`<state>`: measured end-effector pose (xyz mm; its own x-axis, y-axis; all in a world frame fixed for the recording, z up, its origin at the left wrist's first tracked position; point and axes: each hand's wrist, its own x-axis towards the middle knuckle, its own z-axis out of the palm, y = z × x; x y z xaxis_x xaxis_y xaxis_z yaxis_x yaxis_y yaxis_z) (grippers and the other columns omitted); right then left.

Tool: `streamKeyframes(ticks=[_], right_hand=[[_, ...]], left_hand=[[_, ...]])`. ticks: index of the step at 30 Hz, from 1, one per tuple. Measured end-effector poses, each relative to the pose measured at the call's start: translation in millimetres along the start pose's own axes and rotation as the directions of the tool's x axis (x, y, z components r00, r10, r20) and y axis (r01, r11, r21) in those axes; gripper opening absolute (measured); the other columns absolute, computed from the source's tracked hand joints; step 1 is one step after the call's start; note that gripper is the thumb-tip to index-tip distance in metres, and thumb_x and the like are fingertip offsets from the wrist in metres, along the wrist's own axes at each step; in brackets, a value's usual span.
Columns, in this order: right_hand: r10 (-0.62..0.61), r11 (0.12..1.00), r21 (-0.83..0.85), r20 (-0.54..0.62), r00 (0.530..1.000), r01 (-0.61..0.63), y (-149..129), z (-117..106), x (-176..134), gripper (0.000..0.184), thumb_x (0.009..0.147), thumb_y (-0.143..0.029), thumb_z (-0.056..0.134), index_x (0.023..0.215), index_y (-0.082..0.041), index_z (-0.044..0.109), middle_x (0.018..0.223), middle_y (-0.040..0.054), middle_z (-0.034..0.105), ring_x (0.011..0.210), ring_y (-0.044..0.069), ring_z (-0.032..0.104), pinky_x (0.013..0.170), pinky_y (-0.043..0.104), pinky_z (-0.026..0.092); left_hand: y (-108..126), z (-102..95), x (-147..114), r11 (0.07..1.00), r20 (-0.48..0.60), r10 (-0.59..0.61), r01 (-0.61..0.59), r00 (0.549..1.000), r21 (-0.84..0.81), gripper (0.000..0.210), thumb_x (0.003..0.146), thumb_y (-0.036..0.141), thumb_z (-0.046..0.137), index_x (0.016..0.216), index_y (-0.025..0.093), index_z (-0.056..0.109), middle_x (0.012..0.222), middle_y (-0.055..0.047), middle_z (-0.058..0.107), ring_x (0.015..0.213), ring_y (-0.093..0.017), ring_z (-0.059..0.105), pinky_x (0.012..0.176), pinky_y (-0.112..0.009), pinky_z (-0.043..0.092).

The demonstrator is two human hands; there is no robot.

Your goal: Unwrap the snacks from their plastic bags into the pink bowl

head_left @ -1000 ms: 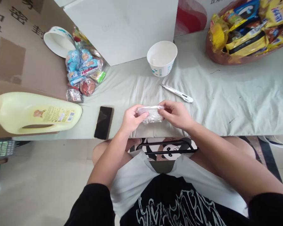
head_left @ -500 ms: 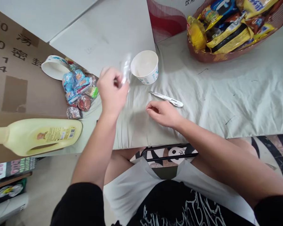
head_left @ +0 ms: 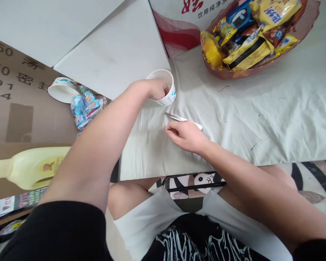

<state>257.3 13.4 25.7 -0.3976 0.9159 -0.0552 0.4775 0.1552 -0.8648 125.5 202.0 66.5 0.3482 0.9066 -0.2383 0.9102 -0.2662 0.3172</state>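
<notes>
My left hand (head_left: 158,89) reaches down into a white paper cup (head_left: 171,95) with blue marks. Its fingers are curled together, and their tips and whatever they hold are hidden inside the cup. My right hand (head_left: 187,136) rests on the pale cloth with its fingers loosely curled in, and nothing shows in them. Just behind it lies a white utility knife (head_left: 179,118), partly covered by the hand, its blade end pointing left.
A reddish basket (head_left: 235,73) full of wrapped snacks stands at the back right. On the left are a tipped paper cup (head_left: 60,95), blue snack packets (head_left: 84,107) and a yellow bottle (head_left: 29,168) lying on its side. White boxes (head_left: 116,47) stand behind.
My left hand has moved right and down into the paper cup; the clear plastic piece it held is out of sight. My right hand stays nearly in place. The view has shifted slightly.
</notes>
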Motion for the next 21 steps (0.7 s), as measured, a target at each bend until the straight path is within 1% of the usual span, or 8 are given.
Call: streamKeyframes(ticks=[2, 5, 8, 10, 12, 15, 19, 21], right_hand=[[-0.006, 1.0, -0.003, 0.007, 1.0, 0.006, -0.2, -0.4, -0.7, 0.019, 0.093, -0.023, 0.048, 0.088, -0.021, 0.066, 0.079, 0.0024, 0.071, 0.072, 0.017, 0.06, 0.065, 0.029, 0.036], [0.01, 1.0, -0.025, -0.001, 1.0, -0.01, -0.1, -1.7, -5.1, 0.019, 0.093, -0.024, 0.048, 0.09, -0.021, 0.067, 0.08, 0.0021, 0.072, 0.072, 0.017, 0.061, 0.064, 0.029, 0.035], [0.025, 0.996, -0.09, -0.013, 1.0, -0.026, 2.3, -0.1, -11.7, 0.02, 0.092, -0.026, 0.049, 0.091, -0.021, 0.069, 0.08, 0.0026, 0.073, 0.074, 0.018, 0.063, 0.065, 0.029, 0.036], [0.003, 0.99, -0.142, -0.014, 1.0, -0.005, 5.8, 4.3, -15.6, 0.022, 0.092, -0.027, 0.048, 0.09, -0.021, 0.069, 0.078, 0.0032, 0.073, 0.071, 0.019, 0.062, 0.065, 0.03, 0.037], [-0.028, 0.983, -0.183, -0.01, 1.0, 0.026, 9.5, 11.0, -18.3, 0.024, 0.092, -0.028, 0.047, 0.09, -0.02, 0.07, 0.073, 0.0035, 0.071, 0.064, 0.018, 0.06, 0.063, 0.03, 0.037], [-0.067, 0.977, -0.201, 0.009, 0.998, 0.068, 8.8, 22.8, -23.1, 0.025, 0.09, -0.031, 0.047, 0.087, -0.02, 0.069, 0.068, 0.0037, 0.07, 0.057, 0.017, 0.058, 0.059, 0.03, 0.039], [-0.007, 0.988, -0.151, -0.102, 0.995, -0.009, -15.8, 41.0, -37.0, 0.024, 0.092, -0.035, 0.05, 0.08, -0.023, 0.066, 0.069, 0.0028, 0.071, 0.061, 0.018, 0.065, 0.06, 0.029, 0.046], [0.01, 0.985, -0.169, -0.13, 0.991, -0.032, -33.0, 51.7, -41.6, 0.026, 0.094, -0.037, 0.053, 0.074, -0.024, 0.063, 0.07, 0.0024, 0.071, 0.065, 0.018, 0.068, 0.062, 0.029, 0.05]], left_hand=[[13.5, -14.6, -10.2, 0.997, 0.04, -0.078, 0.078, 0.996, -0.004, 0.011, 0.074, 0.002, 0.061, 0.071, 0.01, 0.068, 0.059, 0.005, 0.056, 0.086, -0.017, 0.065, 0.101, -0.043, 0.044], [21.1, -23.6, -47.2, 0.963, -0.286, -0.034, -0.045, 0.958, -0.265, 0.03, 0.086, 0.0, 0.037, 0.082, 0.008, 0.065, 0.066, 0.005, 0.056, 0.08, -0.007, 0.06, 0.098, -0.036, 0.043], [4.3, -1.0, -102.9, 0.834, -0.456, -0.055, -0.211, 0.888, -0.51, 0.023, 0.077, -0.001, 0.045, 0.068, 0.016, 0.057, 0.061, 0.005, 0.057, 0.058, -0.007, 0.054, 0.068, -0.022, 0.046], [-14.9, 30.6, -140.7, 0.746, -0.4, -0.085, -0.208, 0.912, -0.632, 0.02, 0.072, 0.002, 0.048, 0.065, 0.018, 0.058, 0.059, 0.004, 0.058, 0.055, -0.009, 0.054, 0.06, -0.022, 0.044], [-32.9, 66.7, -171.7, 0.641, -0.265, -0.137, -0.119, 0.954, -0.758, 0.019, 0.069, 0.005, 0.046, 0.063, 0.018, 0.058, 0.059, 0.003, 0.059, 0.053, -0.009, 0.053, 0.055, -0.023, 0.042], [-51.2, 106.7, -198.5, 0.533, -0.165, -0.217, -0.025, 0.962, -0.846, 0.017, 0.07, 0.008, 0.046, 0.064, 0.018, 0.057, 0.059, 0.003, 0.058, 0.052, -0.01, 0.051, 0.054, -0.023, 0.039], [-70.0, 108.4, -208.6, 0.44, -0.089, -0.087, -0.042, 0.992, -0.897, 0.016, 0.074, 0.009, 0.049, 0.072, 0.018, 0.062, 0.068, 0.003, 0.062, 0.063, -0.01, 0.055, 0.065, -0.024, 0.043], [-81.3, 94.8, -209.9, 0.301, 0.047, 0.035, 0.035, 0.998, -0.953, 0.014, 0.078, 0.011, 0.05, 0.074, 0.017, 0.063, 0.071, 0.002, 0.063, 0.065, -0.009, 0.057, 0.067, -0.023, 0.044]])
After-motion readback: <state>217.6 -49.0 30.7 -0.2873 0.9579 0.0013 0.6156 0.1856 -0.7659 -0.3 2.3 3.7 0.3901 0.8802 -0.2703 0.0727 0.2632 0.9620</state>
